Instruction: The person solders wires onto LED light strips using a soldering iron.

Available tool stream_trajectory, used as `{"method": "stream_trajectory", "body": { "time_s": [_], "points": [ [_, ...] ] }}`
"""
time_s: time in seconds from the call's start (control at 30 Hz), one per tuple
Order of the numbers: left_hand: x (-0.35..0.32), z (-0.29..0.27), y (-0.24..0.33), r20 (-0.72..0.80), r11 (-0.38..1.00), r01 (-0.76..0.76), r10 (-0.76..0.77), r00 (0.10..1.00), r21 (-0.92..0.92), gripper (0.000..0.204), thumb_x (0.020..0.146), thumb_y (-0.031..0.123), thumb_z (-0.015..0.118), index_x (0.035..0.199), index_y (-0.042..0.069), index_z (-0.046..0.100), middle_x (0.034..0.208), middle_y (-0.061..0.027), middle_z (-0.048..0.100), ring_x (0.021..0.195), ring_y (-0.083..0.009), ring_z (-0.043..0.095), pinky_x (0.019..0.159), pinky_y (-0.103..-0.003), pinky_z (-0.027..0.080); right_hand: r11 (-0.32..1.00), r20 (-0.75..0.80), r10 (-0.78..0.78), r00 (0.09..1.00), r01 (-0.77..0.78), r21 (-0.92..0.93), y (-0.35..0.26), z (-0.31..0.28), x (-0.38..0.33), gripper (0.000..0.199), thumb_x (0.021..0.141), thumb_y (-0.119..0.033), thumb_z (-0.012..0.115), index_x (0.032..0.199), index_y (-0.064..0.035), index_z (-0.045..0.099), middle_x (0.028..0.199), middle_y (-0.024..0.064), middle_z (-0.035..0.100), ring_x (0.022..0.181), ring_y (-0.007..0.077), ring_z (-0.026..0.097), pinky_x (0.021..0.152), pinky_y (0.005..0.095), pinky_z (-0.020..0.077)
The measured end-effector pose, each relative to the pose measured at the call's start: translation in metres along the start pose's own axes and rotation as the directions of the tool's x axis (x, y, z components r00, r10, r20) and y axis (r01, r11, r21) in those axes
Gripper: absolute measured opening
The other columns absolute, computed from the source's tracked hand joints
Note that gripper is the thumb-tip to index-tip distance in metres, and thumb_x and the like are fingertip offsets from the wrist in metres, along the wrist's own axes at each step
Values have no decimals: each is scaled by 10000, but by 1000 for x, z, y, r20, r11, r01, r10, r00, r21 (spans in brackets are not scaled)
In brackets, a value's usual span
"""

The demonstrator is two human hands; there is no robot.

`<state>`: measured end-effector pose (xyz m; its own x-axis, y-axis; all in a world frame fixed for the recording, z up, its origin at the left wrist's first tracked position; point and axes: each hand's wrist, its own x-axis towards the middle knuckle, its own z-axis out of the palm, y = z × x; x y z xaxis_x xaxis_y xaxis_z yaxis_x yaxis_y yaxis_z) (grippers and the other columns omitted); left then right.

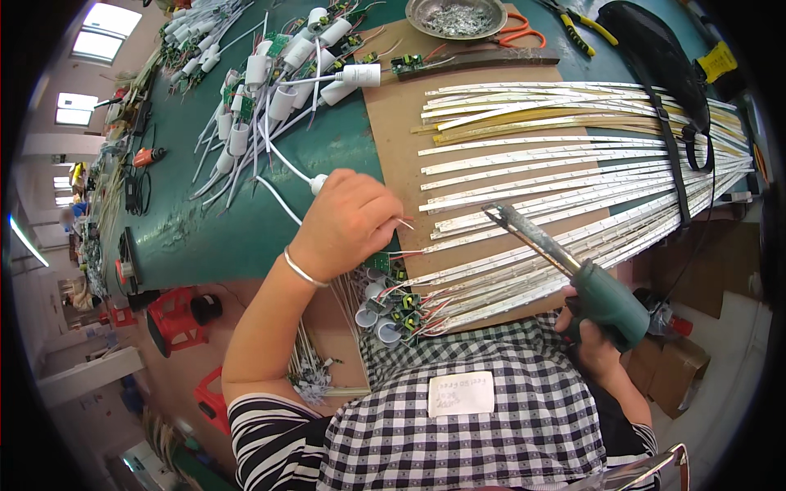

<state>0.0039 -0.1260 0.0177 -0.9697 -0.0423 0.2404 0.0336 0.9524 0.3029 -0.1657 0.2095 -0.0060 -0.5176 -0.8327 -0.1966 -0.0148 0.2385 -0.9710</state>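
My left hand [348, 219], a metal bangle on its wrist, is closed over the board's left side. Thin wire ends [405, 223] stick out of its pinched fingertips, and a white plastic cap [318, 185] with a white cable shows beside the knuckles. In my right hand [596, 352] is a green-handled soldering gun [610, 303], its tip pointing up and left over the LED strips [508, 196]. These long white strips lie side by side on a brown board [397, 155]. Several near ones are wired to small green circuit boards and white caps [385, 315] at the near edge.
A heap of white caps with cables and circuit boards [286, 90] lies on the green table [246, 254]. At the back are a metal bowl [457, 20] of scraps, orange-handled scissors [524, 34] and yellow-black pliers [583, 29]. A black strap [673, 164] crosses the strips. Red stools [176, 323] stand left.
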Motion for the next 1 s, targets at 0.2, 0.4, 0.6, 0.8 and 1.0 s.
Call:
{"method": "stream_trajectory", "body": {
  "time_s": [0.2, 0.4, 0.6, 0.8, 1.0],
  "points": [
    [-3, 4, 46, -80, 989, 115, -123, 989, -95, 161, 673, 67, 738, 805, 109, 654, 707, -18, 590, 683, -216, 557, 704, -363, 380, 997, 14, -54, 998, 55, -62, 2, 0, 0, 500, 952, -449, 461, 1225, -35, 530, 731, 57, 599, 685, 150, 582, 673, 286, 454],
    [-12, 22, 61, -181, 988, 153, -156, 971, -32, 168, 661, 58, 742, 794, 106, 650, 711, -6, 582, 682, -208, 548, 712, -352, 375, 997, 172, 27, 985, -13, -82, -14, -7, 5, 303, 840, -132, 637, 1089, 16, 550, 924, 96, 646, 767, 182, 639, 723, 306, 502],
    [-7, 26, 61, -185, 966, 258, -259, 948, -30, 142, 660, 74, 706, 761, 110, 611, 795, -13, 571, 791, -211, 538, 755, -367, 355, 962, 111, 78, 991, -45, -270, 6, -7, -12, 282, 756, -107, 689, 1029, -46, 651, 1039, 103, 639, 981, 289, 562, 862, 394, 430],
    [-7, 25, 64, -141, 948, 319, -313, 939, 17, 134, 671, 87, 690, 752, 124, 591, 746, -8, 532, 739, -207, 507, 754, -364, 313, 966, 101, 59, 993, -31, -256, -4, -6, -6, 320, 732, -110, 710, 1044, -63, 659, 1084, 107, 630, 1034, 311, 534, 882, 405, 416],
    [0, 21, 56, -161, 951, 308, -303, 939, 7, 101, 691, 106, 677, 742, 131, 593, 693, 8, 506, 689, -193, 484, 740, -360, 299, 951, 124, 31, 992, 9, -308, -7, -5, -2, 329, 734, -116, 717, 1053, -65, 660, 1095, 103, 624, 1051, 307, 528, 899, 404, 416]
  ]
}}
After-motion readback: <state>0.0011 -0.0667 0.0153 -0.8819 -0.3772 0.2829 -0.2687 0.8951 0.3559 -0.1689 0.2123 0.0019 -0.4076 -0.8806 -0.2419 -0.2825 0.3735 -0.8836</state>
